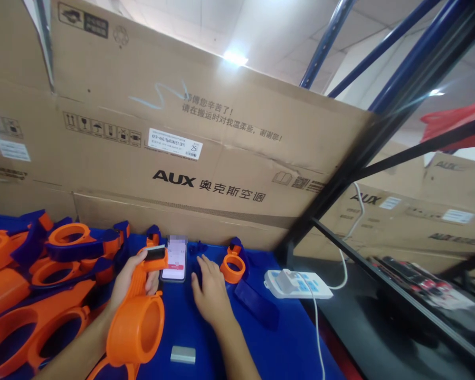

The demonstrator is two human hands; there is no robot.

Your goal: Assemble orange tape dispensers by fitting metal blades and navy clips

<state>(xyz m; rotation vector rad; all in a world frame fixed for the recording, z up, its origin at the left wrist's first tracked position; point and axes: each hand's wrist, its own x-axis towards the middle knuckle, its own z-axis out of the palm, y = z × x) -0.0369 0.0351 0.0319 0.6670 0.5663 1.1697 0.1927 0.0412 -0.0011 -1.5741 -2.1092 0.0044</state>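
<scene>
Nearest the camera, a small grey block [183,354] lies on the blue desk [285,343] between the two forearms. Just above it, the left hand [132,279] grasps an orange plastic part [136,322] by its narrow neck, fingers [136,259] wrapped around it, so the big cup-shaped ring hangs toward the camera and a dark piece sits at the top end of the handle. The right hand [209,293] lies palm down on the desk, released and holding nothing, its fingertips at a dark blue piece that is hard to make out against the blue surface; whether they touch it I cannot tell.

To do this step well, I judge the left grip should stay on the neck, so the ring end is steady and the top end is free for fitting. The right hand would do best to pinch the blue piece by its edges and bring it up square.

Just past the hands a phone [174,258] lies face up. To its right sits a smaller orange ring with a blue clip [233,265], then a blue bar [257,303] and a white power strip [298,284]. A pile of orange and blue parts [43,264] fills the left. Cardboard cartons [221,158] wall the back.
</scene>
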